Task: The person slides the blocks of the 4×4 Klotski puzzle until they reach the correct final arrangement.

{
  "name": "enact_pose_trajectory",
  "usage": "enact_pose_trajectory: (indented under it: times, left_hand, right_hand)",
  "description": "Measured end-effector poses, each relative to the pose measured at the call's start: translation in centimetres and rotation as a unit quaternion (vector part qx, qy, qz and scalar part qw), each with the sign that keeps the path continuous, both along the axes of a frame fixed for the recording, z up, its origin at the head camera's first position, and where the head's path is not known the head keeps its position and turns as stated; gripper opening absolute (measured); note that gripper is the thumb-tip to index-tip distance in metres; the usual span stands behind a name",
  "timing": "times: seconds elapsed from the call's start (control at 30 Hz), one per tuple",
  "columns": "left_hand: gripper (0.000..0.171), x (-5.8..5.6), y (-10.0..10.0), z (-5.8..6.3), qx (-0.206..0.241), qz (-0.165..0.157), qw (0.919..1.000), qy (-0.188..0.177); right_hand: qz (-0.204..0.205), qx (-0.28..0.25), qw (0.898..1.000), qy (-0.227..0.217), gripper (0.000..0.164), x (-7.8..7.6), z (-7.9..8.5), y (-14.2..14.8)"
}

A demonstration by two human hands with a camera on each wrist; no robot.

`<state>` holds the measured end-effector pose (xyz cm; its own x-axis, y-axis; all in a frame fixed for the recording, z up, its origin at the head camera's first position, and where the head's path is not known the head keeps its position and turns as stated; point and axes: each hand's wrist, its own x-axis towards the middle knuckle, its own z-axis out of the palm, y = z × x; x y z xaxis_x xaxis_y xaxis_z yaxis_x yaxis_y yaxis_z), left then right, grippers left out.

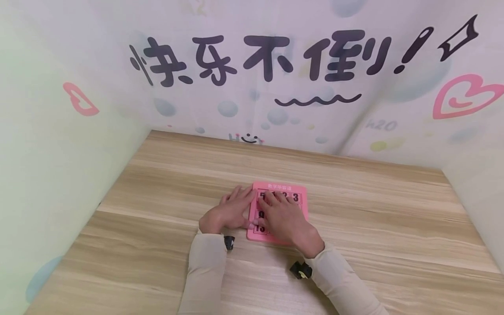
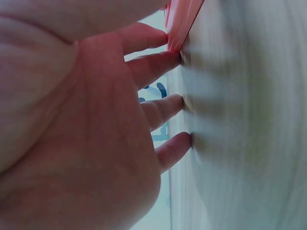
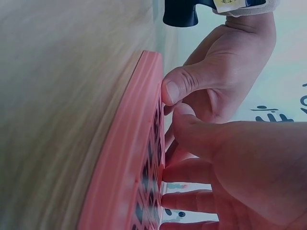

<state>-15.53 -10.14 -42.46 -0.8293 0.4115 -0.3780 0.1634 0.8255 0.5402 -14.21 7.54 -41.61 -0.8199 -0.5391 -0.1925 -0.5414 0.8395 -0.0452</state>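
A pink number sliding puzzle [image 1: 260,185] lies flat on the table, its tiles marked in black; a 3 tile [image 1: 295,198] shows in the top row. Along its left side lies my left hand [image 1: 230,212], thumb over the lower left part. In the left wrist view, that hand's fingers [image 2: 165,110] stretch out, with tips at the puzzle's edge and the tabletop. My right hand [image 1: 285,218] arches over the tiles and covers many of them. Seen from the right wrist, its spread fingertips touch the puzzle face [image 3: 152,167], and the two thumbs sit close together.
The wood-grain table [image 1: 374,218] extends around the puzzle on every side. A white printed cloth [image 1: 244,109] with black characters hangs behind it, and pale side walls [image 1: 59,153] bound the space. Each wrist wears a small black device [image 1: 301,270].
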Motion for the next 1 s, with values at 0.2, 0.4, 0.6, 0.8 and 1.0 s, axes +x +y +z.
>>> enact_pose_trajectory:
  times: [0.2, 0.4, 0.6, 0.8, 1.0]
  left_hand:
    - [0.095, 0.01, -0.02, 0.08, -0.002, -0.003, 1.0000, 0.002]
    - [0.094, 0.01, 0.00, 0.12, -0.001, -0.004, 1.0000, 0.003]
    - [0.094, 0.08, -0.02, 0.23, 0.001, -0.004, 1.0000, -0.001]
    - [0.095, 0.10, -0.06, 0.27, 0.003, -0.005, 1.0000, 0.002]
    - [0.096, 0.12, -0.08, 0.26, 0.006, -0.003, 1.0000, 0.002]
  right_hand:
    - [0.006, -0.005, 1.000, 0.007, 0.064, 0.08, 0.09, 0.02]
    - [0.018, -0.005, 1.000, 0.017, 0.064, 0.21, 0.16, 0.04]
    - [0.022, -0.011, 0.999, 0.021, 0.062, 0.37, 0.20, 0.06]
    - [0.025, -0.009, 0.999, 0.022, 0.059, 0.52, 0.25, 0.06]
    - [0.029, -0.001, 0.999, 0.021, 0.055, 0.69, 0.35, 0.04]
